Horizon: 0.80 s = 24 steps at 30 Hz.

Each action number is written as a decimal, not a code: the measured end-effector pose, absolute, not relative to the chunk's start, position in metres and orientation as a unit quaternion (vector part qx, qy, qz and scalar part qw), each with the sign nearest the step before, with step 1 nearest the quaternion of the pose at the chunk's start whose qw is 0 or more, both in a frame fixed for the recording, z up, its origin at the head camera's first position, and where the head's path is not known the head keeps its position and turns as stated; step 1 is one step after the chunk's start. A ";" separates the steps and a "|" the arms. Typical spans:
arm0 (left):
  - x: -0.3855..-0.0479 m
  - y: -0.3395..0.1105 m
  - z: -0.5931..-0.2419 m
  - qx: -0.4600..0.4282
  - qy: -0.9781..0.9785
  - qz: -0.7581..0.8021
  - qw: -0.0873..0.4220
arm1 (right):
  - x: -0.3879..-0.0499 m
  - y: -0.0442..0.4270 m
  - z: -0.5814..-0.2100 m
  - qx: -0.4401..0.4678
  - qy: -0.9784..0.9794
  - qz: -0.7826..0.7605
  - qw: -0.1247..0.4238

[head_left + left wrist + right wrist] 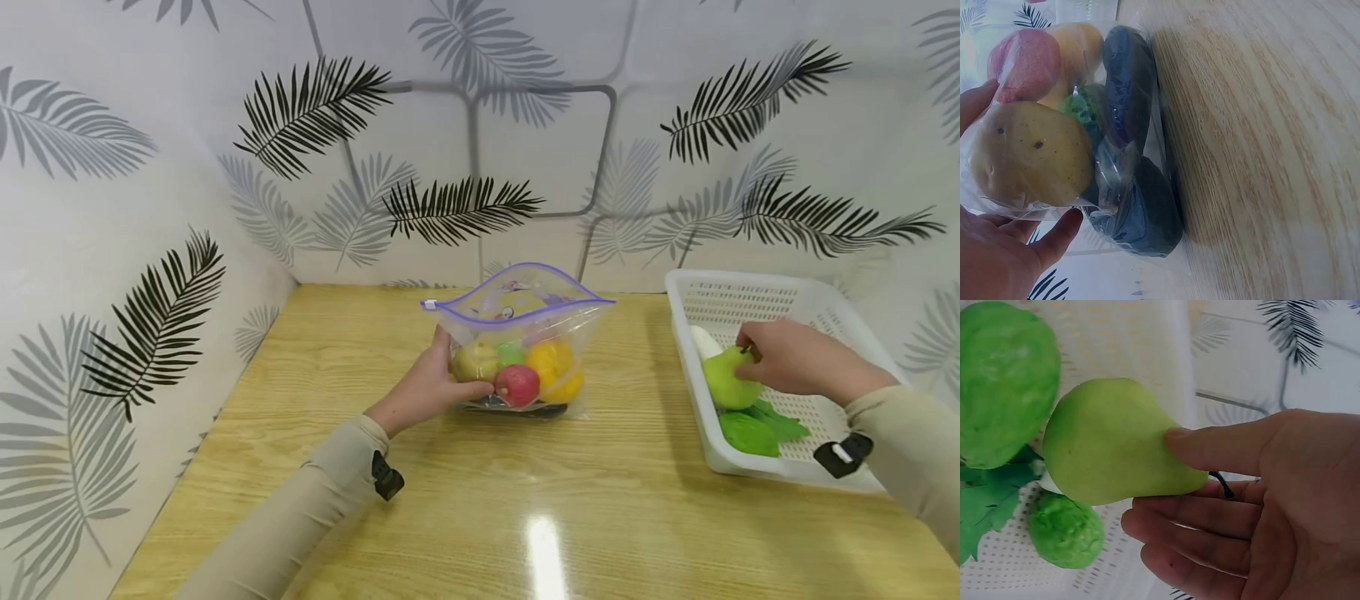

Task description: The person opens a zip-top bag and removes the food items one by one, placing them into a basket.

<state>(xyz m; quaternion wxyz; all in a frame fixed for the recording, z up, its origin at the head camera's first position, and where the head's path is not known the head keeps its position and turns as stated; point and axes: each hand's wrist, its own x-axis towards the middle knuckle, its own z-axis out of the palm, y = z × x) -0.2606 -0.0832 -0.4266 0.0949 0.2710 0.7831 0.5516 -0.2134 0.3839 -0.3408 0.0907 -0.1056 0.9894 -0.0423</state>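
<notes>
Left hand [427,375] grasping the left side of a clear plastic zip bag [517,322], thumb across the near face. Bag stands on the wood-grain table [615,508], mouth gaping, purple zip strip, white slider at left end. Film is thin, wrinkled, shiny

Inside: matte tan potato [1035,153] with dark pits at left, smooth red ball-shaped piece [517,385] in the middle, yellow-orange rounded pieces [555,371] at right, plus 2 dark glossy oblong pieces low down

Right hand [795,358] pinching a smooth yellow-green pear [726,379] by its narrow neck, thumb against fingers, dark stem sticking out. Pear is within the left part of the white perforated plastic basket [787,282], right of the bag. Around it: bumpy green ball [1066,531], larger glossy green lump [750,435], flat jagged leaf [783,421]
</notes>
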 end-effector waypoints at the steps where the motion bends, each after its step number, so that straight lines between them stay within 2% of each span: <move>1: -0.261 -0.083 -0.427 0.271 0.782 0.553 0.095 | -0.214 0.384 -0.344 -0.108 0.989 -0.041 0.094; 7: -0.260 -0.084 -0.427 0.269 0.781 0.555 0.096 | -0.217 0.384 -0.354 -0.117 0.986 -0.046 0.106; 18: -0.260 -0.085 -0.425 0.269 0.783 0.550 0.105 | -0.226 0.391 -0.350 -0.124 0.976 -0.032 0.174; 21: -0.260 -0.085 -0.426 0.270 0.781 0.553 0.107 | -0.227 0.388 -0.337 -0.127 0.981 -0.015 0.149; 24: -0.259 -0.087 -0.426 0.266 0.785 0.549 0.109 | -0.225 0.372 -0.321 -0.137 0.987 -0.002 0.087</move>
